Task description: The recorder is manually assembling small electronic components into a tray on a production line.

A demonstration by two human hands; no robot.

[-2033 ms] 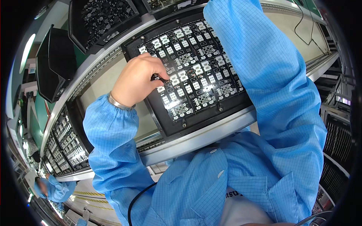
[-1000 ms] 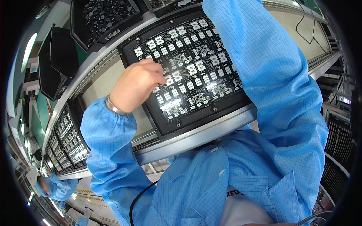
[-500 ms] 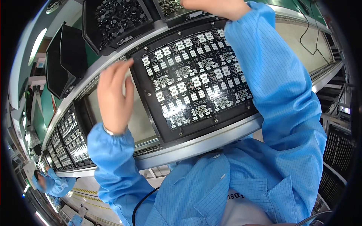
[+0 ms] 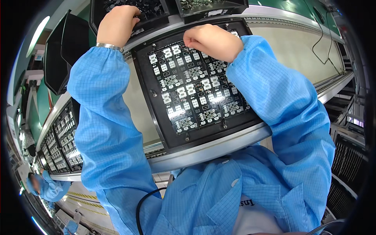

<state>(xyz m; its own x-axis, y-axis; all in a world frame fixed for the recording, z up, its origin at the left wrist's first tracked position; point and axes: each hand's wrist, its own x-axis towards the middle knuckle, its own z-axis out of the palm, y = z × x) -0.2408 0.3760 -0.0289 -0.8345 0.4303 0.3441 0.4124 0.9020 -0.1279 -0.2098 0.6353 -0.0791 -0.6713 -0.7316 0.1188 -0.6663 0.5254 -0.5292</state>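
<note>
A black frame [image 4: 158, 125] holds a panel of dark circuit boards [image 4: 186, 94] with rows of white parts and small chips. Over the panel's far edge, my right hand [image 4: 213, 41] is closed, its fingertips bent down at the boards; anything between them is too small to make out. My left hand [image 4: 116, 25] reaches over the near rim of a black bin [image 4: 166, 9] of small dark round components [image 4: 150, 6]. Its thumb and fingers curl toward each other at the bin's contents, and what they hold is hidden.
Beside that bin stands another black bin [image 4: 213, 15] with small greenish-metallic parts. An angled black bin [image 4: 58, 55] is at the far left. More framed panels [image 4: 58, 141] lie along the metal-edged line [image 4: 211, 143]. A thin black cable [image 4: 322, 47] lies at right; another person [image 4: 49, 186] is at lower left.
My left hand has moved up from beside the frame to the bin of round components. My right hand has come back from the parts bin to the panel's far edge.
</note>
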